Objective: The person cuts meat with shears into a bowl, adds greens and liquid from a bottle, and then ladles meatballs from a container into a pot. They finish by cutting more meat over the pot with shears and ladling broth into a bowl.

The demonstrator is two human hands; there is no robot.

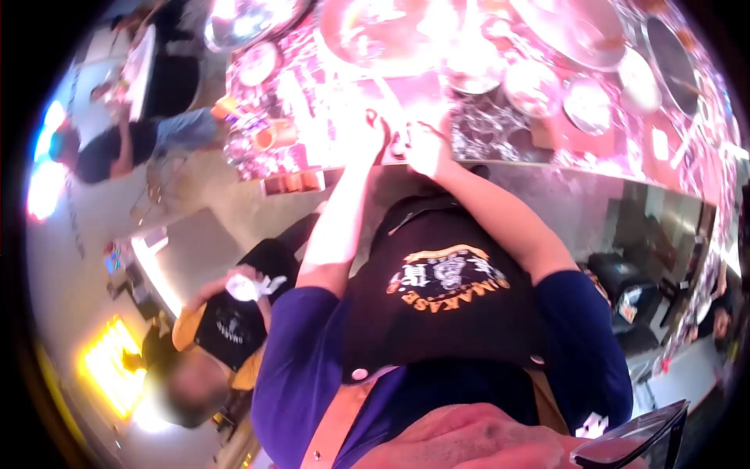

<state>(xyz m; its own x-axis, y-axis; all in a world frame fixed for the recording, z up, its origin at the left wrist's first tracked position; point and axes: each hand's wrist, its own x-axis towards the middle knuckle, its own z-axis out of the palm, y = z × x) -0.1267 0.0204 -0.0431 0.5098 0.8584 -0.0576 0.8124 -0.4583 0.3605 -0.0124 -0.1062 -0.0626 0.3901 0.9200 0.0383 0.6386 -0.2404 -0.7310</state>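
My left hand (373,139) is over the front edge of a brightly lit counter, its fingers curled inward. Close beside it my right hand (429,148) is also curled, fingertips pointing toward the left. A small dark thing (399,145) shows in the gap between the hands, right at the right fingers. Strong glare washes out the fingertips, and I cannot make out what they hold. Under and beyond the hands lies a pale board (426,92).
A large round pan (391,35) stands behind the board. Several bowls and plates, among them a pale bowl (587,105), are to the right. An orange cup (268,139) sits at the left. A person in an apron (228,328) holding white cloth or paper is at lower left; another person (133,141) is farther off.
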